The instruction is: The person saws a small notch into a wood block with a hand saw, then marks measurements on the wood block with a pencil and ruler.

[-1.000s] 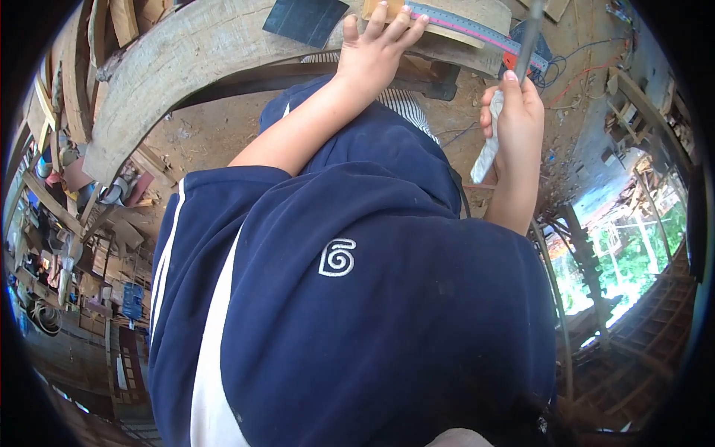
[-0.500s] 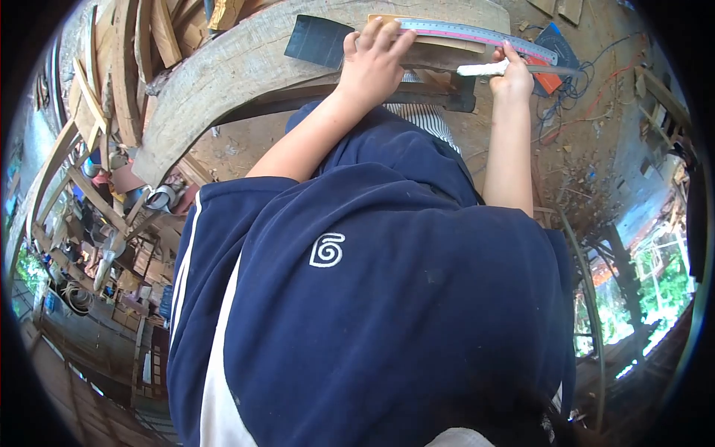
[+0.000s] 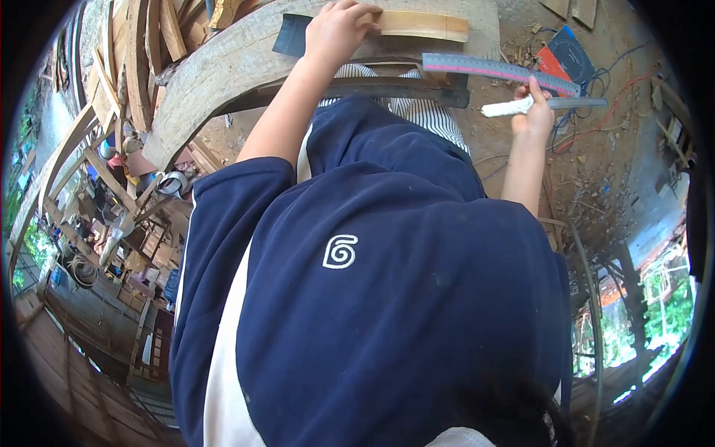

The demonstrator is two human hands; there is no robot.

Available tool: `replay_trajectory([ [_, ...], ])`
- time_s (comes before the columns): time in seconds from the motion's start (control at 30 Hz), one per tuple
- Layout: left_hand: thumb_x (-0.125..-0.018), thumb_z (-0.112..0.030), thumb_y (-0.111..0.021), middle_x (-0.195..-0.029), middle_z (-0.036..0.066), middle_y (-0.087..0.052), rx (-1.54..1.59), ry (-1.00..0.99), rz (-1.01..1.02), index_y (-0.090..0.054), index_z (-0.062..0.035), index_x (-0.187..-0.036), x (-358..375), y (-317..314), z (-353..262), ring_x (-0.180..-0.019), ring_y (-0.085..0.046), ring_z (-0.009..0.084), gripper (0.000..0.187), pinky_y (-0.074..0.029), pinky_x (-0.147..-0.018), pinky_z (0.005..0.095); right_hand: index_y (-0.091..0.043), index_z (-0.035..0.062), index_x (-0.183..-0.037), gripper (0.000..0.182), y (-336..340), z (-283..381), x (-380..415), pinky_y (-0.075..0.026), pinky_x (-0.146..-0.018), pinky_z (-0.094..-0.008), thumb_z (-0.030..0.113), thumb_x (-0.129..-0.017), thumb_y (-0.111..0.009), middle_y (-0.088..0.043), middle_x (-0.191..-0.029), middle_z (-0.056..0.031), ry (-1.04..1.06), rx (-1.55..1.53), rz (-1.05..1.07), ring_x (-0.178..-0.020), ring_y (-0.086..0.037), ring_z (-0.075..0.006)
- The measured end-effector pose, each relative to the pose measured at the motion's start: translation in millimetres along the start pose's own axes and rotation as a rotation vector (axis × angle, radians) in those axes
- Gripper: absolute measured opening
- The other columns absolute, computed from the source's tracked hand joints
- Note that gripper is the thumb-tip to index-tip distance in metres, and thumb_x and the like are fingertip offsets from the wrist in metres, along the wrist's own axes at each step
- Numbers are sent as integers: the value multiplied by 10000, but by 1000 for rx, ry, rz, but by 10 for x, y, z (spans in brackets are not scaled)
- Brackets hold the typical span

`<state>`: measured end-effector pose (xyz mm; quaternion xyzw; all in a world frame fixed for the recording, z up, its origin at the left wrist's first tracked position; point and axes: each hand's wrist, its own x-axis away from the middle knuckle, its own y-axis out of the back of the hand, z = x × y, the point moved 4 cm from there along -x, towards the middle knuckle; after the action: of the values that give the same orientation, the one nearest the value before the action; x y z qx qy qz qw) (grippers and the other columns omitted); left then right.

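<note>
The left hand [image 3: 335, 30] lies with fingers bent down on the near end of a pale, flat wooden strip [image 3: 421, 25], which rests on a broad curved timber beam [image 3: 223, 74] beside a dark sheet [image 3: 290, 36]. The right hand [image 3: 535, 112] curls closed around a white-wrapped tool handle [image 3: 508, 109], its grey metal blade [image 3: 581, 103] pointing away. A long grey and pink ruler [image 3: 499, 71] lies just above those fingers.
</note>
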<state>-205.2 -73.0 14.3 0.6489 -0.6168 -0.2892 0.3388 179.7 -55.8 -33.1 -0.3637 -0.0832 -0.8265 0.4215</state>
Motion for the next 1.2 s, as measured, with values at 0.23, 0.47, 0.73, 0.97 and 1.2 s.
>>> replay_trajectory([
  [0.23, -810, -360, -762, -962, 5, -663, -86, 179, 40, -770, -267, -1075, 18, -165, 108, -955, -633, 230, 281, -511, -822, 341, -445, 149, -807, 364, 428, 205, -321, -564, -615, -300, -88, -848, -718, -623, -829, -58, -102, 44, 20, -757, -649, -185],
  [0.47, -794, -298, -805, -1000, 31, -675, 40, 124, 46, -761, -184, -1113, -20, -197, 277, -923, -650, 248, 342, -518, -839, 348, -450, 153, -792, 356, 398, 162, -185, -555, -634, -289, -72, -855, -718, -647, -845, -70, -137, 52, 63, -754, -652, -189],
  [0.73, -697, -248, -834, -1008, 186, -701, 136, 416, 131, -666, -31, -1047, -39, -153, 389, -990, -665, 347, 445, -528, -867, 420, -445, 150, -783, 370, -232, -323, 209, -597, -685, -296, -101, -849, -709, -624, -864, -57, -80, 12, 39, -780, -657, -186],
  [0.97, -855, -204, -768, -1137, 81, -687, 515, 391, 67, -621, -89, -1299, 47, -251, 656, -992, -671, 221, 481, -532, -891, 339, -425, 138, -814, 368, -796, -594, 546, -605, -712, -291, -121, -858, -683, -618, -920, -71, 44, -27, -24, -829, -663, -191],
  [1.2, -895, -108, -667, -1238, 128, -627, 492, 55, -6, -589, -68, -1288, 391, 193, 716, -1188, -584, 276, 403, -497, -961, 367, -411, 146, -823, 375, -982, -667, 882, -599, -695, -286, -116, -865, -676, -610, -933, -62, 130, -4, -106, -818, -651, -186],
])
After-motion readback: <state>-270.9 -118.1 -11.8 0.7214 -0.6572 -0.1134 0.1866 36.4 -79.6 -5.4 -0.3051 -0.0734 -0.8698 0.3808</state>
